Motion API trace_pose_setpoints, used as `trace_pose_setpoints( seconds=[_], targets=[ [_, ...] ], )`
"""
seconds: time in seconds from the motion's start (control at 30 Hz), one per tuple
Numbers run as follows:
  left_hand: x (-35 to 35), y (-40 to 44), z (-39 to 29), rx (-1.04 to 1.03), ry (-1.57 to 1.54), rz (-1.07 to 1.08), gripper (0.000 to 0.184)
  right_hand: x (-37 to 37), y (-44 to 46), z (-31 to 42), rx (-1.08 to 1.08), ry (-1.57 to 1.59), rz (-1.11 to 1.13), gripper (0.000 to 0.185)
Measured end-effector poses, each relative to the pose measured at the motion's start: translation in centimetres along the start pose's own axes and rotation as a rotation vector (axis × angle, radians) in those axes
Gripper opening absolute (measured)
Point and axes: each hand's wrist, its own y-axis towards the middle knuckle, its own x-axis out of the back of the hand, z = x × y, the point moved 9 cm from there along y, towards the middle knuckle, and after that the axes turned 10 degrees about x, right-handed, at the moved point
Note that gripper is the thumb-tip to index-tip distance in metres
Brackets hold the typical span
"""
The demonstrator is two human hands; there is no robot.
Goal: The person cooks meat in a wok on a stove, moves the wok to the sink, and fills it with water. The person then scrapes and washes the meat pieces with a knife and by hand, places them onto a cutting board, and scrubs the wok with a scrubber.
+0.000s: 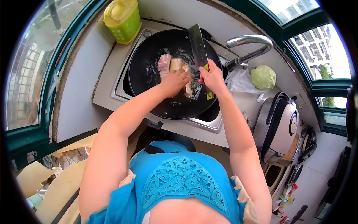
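One wok [186, 108], one cleaver [197, 43], at least two pieces of meat [164, 63], one faucet [261, 43], one cabbage [263, 77], one plastic bag [238, 81], one rice cooker [279, 128], one lidded green container [125, 30], one sink [210, 126]

Near side of wok [182, 110] open; cleaver [197, 43] blocks far-right rim, faucet [250, 39] beyond.

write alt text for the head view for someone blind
A person's left hand touches meat in a wet black wok over a sink; the right hand holds a cleaver. A faucet, cabbage and rice cooker are to the right.
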Motion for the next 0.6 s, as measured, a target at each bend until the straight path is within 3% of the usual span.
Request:
trace_pose_setpoints(
  seconds=[0.03,0.17,0.27,0.3,0.4,0.47,0.6],
  targets=[
    [-1.6,0.6,-0.5,-0.121,0.080,-0.078,0.031,0.6,-0.4,0.0,0.042,-0.087,0.011,0.016],
    [-7.7,3.1,-0.6,-0.304,0.267,0.130,0.013,2.9,-1.7,-0.6,0.157,-0.237,-0.007,0.018],
    [-5.9,3.5,-1.0,-0.401,0.253,0.048,0.015,4.5,-2.5,-0.3,0.290,-0.370,-0.065,0.019],
    [-6.5,4.0,-0.1,-0.281,0.178,0.249,0.020,5.0,-2.8,-0.1,0.296,-0.393,-0.073,0.019],
    [-4.5,4.8,1.8,0.006,0.030,0.303,0.022,6.0,-3.2,1.2,0.367,-0.441,-0.116,0.021],
    [-2.1,5.2,2.8,0.203,-0.061,0.250,0.026,5.9,-3.4,2.4,0.466,-0.487,-0.172,0.024],
    [1.5,4.8,5.6,0.663,-0.168,0.123,0.030,4.7,-2.6,2.5,0.417,-0.441,-0.183,0.024]
  ],
)
